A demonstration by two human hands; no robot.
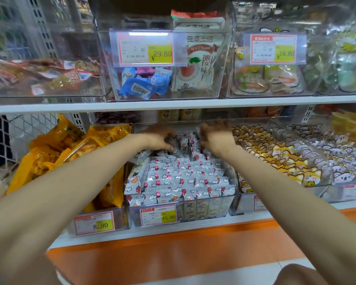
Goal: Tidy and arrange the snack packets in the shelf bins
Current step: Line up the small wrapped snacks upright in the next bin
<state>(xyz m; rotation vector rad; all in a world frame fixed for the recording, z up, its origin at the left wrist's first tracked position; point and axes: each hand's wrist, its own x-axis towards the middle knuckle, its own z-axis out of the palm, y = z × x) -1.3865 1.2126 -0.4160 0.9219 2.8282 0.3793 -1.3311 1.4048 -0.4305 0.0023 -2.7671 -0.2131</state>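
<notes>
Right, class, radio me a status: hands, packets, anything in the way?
Left hand gripping white packets at back of middle bin. Right hand beside it, grip unclear. Front rows neat, nothing blocking.

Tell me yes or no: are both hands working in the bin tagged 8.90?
No: the left hand and right hand are both at the back of the bin tagged 15.80, among white balloon-print packets.

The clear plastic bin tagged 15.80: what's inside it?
Rows of small white packets printed with red balloons. The left hand and right hand cover the back rows; lower layers are hidden.
</notes>
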